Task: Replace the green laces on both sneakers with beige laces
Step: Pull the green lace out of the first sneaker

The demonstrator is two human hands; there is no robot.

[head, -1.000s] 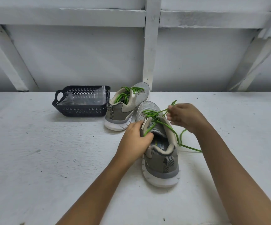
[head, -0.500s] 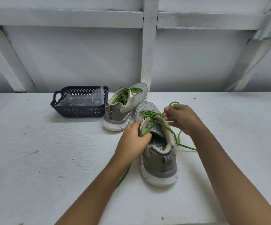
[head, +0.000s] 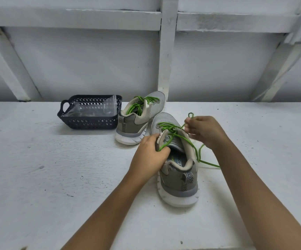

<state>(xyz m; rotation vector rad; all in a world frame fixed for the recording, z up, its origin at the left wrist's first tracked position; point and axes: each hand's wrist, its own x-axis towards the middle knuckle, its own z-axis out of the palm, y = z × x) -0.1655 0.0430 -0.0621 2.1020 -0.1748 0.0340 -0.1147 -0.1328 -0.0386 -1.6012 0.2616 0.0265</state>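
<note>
One near sneaker (head: 179,179), toe pointing away, far sneaker (head: 137,121), toe angled away rightward

The right hand (head: 205,132), pinching the bright green round lace (head: 179,137) of the nearer grey mesh sneaker (head: 178,179), has worked what was a short straight end above its fingers into a small closed loop. A stretch of that lace seen half a second ago on the white painted table (head: 55,177), beside the wrist of the left hand (head: 149,157), is gone from sight.

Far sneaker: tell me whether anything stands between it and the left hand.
Nothing visible does. The left hand holds the near sneaker; only table lies between it and the far sneaker. The right hand pinches the green lace.
</note>
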